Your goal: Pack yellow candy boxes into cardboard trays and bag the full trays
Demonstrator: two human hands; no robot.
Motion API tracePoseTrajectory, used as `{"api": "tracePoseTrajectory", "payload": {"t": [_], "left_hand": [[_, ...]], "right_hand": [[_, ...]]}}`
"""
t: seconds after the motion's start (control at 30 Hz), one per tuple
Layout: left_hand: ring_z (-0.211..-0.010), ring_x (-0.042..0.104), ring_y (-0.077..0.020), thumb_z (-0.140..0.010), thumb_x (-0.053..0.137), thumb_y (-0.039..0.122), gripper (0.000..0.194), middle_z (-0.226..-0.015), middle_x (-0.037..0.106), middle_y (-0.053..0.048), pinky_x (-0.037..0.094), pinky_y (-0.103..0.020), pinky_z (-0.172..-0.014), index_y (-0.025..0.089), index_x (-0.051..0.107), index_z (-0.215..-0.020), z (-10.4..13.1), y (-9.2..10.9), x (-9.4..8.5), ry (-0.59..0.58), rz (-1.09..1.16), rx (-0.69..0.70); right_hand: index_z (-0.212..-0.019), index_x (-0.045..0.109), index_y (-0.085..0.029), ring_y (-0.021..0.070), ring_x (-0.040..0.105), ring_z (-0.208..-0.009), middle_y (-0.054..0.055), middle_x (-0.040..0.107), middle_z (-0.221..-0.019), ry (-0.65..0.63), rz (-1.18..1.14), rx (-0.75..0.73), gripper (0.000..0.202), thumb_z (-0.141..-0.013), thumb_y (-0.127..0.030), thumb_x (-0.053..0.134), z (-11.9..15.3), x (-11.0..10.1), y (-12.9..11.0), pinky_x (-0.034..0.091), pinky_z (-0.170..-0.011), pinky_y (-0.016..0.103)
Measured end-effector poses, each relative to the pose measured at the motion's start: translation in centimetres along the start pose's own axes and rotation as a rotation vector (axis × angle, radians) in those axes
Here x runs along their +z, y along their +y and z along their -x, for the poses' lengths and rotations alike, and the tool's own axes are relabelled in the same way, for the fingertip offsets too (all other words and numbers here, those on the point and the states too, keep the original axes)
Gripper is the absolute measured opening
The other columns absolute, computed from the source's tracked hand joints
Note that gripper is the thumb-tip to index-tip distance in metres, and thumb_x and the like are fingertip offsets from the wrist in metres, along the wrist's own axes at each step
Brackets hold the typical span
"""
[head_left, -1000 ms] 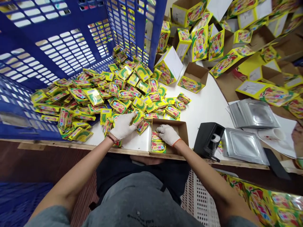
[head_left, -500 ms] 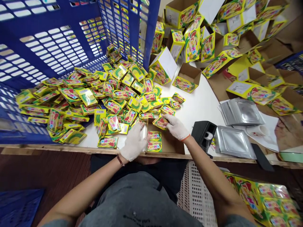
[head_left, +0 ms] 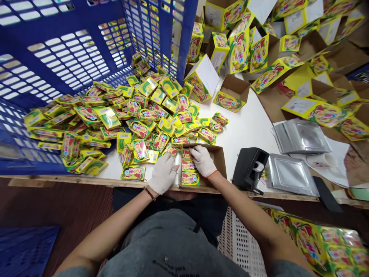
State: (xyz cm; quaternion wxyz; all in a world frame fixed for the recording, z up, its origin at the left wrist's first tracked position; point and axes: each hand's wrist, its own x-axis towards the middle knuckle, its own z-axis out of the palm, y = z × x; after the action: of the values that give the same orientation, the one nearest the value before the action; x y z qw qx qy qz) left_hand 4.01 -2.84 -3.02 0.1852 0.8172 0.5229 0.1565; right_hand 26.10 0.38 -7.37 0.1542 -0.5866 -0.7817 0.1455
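An open cardboard box (head_left: 219, 158) with a printed yellow-green outside sits at the table's front edge. Several small yellow-green candy packs (head_left: 190, 179) lie in a column along its left side. My gloved right hand (head_left: 203, 161) reaches into it, fingers closed on the far pack (head_left: 186, 153) of that column, partly covered by the fingers. At the box's left side, my gloved left hand (head_left: 163, 173) grips the white flap (head_left: 178, 171), thumb against it. Its fingertips are beside loose packs of the pile (head_left: 141, 129).
A blue crate (head_left: 72, 54) lies tipped at the left, with packs spilling out. Empty printed boxes (head_left: 239, 46) are heaped at the back right. A black tape dispenser (head_left: 250, 169) and stacked clear plastic trays (head_left: 291, 175) stand to the right. Packed goods (head_left: 325, 246) are below, right.
My right hand has carried a pack leftward and down into the box, at the column's far end. My left hand stays at the flap, its thumb slightly drawn back. The view has shifted a little.
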Motion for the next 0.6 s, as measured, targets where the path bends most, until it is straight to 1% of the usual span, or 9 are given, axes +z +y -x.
{"api": "tracePoseTrajectory", "payload": {"t": [0.07,0.13,0.17,0.23,0.33,0.43,0.53,0.57,0.6], "left_hand": [[-0.119,0.052,-0.0346,-0.088,0.056,0.029,0.030,-0.125,0.058,-0.018,0.042,-0.050,-0.101,0.015,0.061,-0.113,-1.0,-0.4,-0.6,-0.015,-0.209,-0.044],[-0.116,0.051,-0.0366,-0.082,0.061,0.029,0.037,-0.123,0.058,-0.019,0.039,-0.052,-0.099,0.014,0.060,-0.116,-1.9,-0.8,-0.7,-0.052,-0.346,-0.090],[-0.115,0.052,-0.0365,-0.081,0.062,0.028,0.041,-0.125,0.057,-0.019,0.038,-0.052,-0.099,0.014,0.059,-0.119,-2.2,-1.0,-0.6,-0.066,-0.378,-0.105],[-0.113,0.053,-0.0355,-0.079,0.062,0.027,0.049,-0.126,0.057,-0.019,0.038,-0.050,-0.098,0.014,0.057,-0.126,-2.4,-1.3,-0.2,-0.076,-0.390,-0.116],[-0.110,0.055,-0.0347,-0.078,0.061,0.028,0.053,-0.119,0.059,-0.017,0.041,-0.047,-0.092,0.015,0.055,-0.129,-1.8,-1.9,-0.1,-0.044,-0.328,-0.109],[-0.105,0.057,-0.0329,-0.078,0.062,0.030,0.049,-0.108,0.061,-0.015,0.046,-0.044,-0.087,0.015,0.058,-0.124,-0.6,-2.5,-0.7,0.034,-0.201,-0.091],[-0.103,0.058,-0.0302,-0.076,0.063,0.032,0.048,-0.105,0.060,-0.013,0.049,-0.042,-0.089,0.016,0.058,-0.122,0.4,-2.7,-1.7,0.181,-0.027,-0.102],[-0.104,0.058,-0.0296,-0.076,0.064,0.032,0.049,-0.106,0.060,-0.012,0.049,-0.042,-0.091,0.016,0.057,-0.122,0.6,-2.6,-1.9,0.231,0.032,-0.104],[-0.105,0.058,-0.0291,-0.076,0.065,0.033,0.051,-0.107,0.060,-0.012,0.050,-0.042,-0.092,0.017,0.055,-0.124,0.8,-2.3,-2.2,0.273,0.084,-0.101]], "right_hand": [[-0.114,0.068,-0.016,0.0244,0.056,-0.103,0.013,0.064,-0.108,0.069,-0.083,0.009,0.035,-0.087,-0.011,0.046,0.4,0.6,0.4,0.046,-0.091,0.035],[-0.115,0.067,-0.016,0.0225,0.058,-0.106,0.012,0.064,-0.112,0.109,-0.177,0.024,0.040,-0.084,-0.007,0.043,0.6,0.8,0.8,0.047,-0.096,0.035],[-0.113,0.067,-0.017,0.0217,0.059,-0.106,0.012,0.065,-0.112,0.110,-0.204,0.022,0.041,-0.084,-0.005,0.042,0.6,0.8,1.0,0.048,-0.097,0.035],[-0.107,0.069,-0.018,0.0218,0.059,-0.109,0.012,0.066,-0.114,0.065,-0.183,-0.015,0.038,-0.085,-0.005,0.041,0.7,0.5,1.1,0.047,-0.099,0.036],[-0.106,0.071,-0.016,0.0252,0.054,-0.120,0.015,0.064,-0.124,-0.063,-0.042,-0.096,0.032,-0.090,-0.009,0.044,0.8,0.1,0.8,0.041,-0.108,0.042],[-0.114,0.069,-0.014,0.0262,0.050,-0.126,0.018,0.062,-0.130,-0.193,0.008,-0.126,0.033,-0.090,-0.009,0.047,0.9,0.1,0.4,0.035,-0.113,0.045],[-0.113,0.069,-0.016,0.0246,0.052,-0.125,0.015,0.063,-0.128,-0.256,-0.111,-0.087,0.036,-0.083,-0.005,0.051,0.9,-0.2,0.3,0.037,-0.113,0.044],[-0.110,0.070,-0.017,0.0235,0.054,-0.122,0.013,0.064,-0.126,-0.238,-0.185,-0.050,0.037,-0.082,-0.004,0.051,1.0,-0.5,0.1,0.039,-0.112,0.042],[-0.107,0.070,-0.018,0.0224,0.057,-0.119,0.012,0.066,-0.121,-0.190,-0.266,0.002,0.035,-0.081,-0.006,0.050,1.1,-0.9,-0.2,0.041,-0.110,0.040]]}}
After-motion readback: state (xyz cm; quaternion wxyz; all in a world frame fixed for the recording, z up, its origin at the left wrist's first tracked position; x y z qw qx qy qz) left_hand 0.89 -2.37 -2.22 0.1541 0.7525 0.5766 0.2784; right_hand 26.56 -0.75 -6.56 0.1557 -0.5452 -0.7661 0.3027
